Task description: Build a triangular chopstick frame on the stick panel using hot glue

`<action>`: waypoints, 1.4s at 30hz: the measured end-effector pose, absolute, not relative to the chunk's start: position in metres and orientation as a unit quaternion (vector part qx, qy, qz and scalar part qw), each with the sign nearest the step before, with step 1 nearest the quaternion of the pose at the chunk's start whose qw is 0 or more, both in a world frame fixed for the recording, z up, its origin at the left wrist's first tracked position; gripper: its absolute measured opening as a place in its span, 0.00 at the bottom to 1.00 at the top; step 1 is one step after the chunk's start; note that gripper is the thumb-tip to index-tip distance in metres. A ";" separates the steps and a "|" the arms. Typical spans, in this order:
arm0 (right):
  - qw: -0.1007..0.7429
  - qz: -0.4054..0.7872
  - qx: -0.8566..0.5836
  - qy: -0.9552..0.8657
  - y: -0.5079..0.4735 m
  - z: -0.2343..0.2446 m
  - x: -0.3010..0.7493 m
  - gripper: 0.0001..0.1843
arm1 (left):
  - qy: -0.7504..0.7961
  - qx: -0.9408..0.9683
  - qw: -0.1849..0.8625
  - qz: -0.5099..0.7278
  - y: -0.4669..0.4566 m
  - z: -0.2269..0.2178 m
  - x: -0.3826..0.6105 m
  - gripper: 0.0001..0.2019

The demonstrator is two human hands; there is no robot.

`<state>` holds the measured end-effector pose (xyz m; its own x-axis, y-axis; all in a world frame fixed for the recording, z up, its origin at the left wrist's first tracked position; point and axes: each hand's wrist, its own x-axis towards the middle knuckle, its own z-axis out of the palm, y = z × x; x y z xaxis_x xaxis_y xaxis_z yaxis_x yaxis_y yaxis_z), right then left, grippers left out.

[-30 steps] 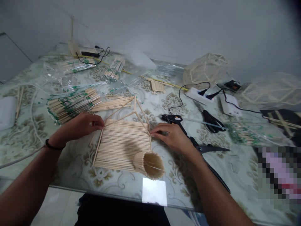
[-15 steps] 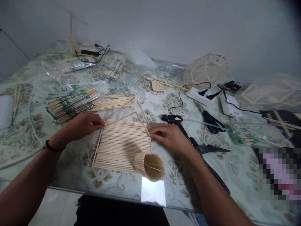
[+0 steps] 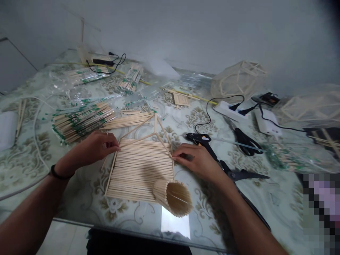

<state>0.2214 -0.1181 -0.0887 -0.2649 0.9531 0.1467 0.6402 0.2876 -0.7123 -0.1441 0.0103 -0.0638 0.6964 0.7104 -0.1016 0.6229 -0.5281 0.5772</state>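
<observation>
A triangular frame of wooden sticks (image 3: 155, 124) leans over the far edge of a flat panel of wooden sticks (image 3: 140, 164). My left hand (image 3: 99, 147) pinches the frame's left end by the panel's far left corner. On the other side, my right hand (image 3: 196, 161) has thumb and fingers closed on the frame's right end, at the panel's right edge. A round stick-built cup (image 3: 160, 189) stands on the near right part of the panel, its open top toward me.
Right of my hand lie a black glue gun (image 3: 200, 139), black scissors (image 3: 245, 141) and large cutters (image 3: 247, 175). Behind are a white power strip (image 3: 230, 110) and a stick lattice (image 3: 239, 79). Bagged sticks (image 3: 85, 122) and loose sticks (image 3: 130, 120) lie at left.
The whole view has shifted slightly, so things sit a little lower and further right. Both hands keep their pinch on the frame's ends.
</observation>
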 end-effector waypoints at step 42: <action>0.325 0.184 -0.555 -0.743 -0.114 -0.090 0.228 0.22 | 0.362 0.881 0.272 0.135 0.011 -0.080 -0.145 0.28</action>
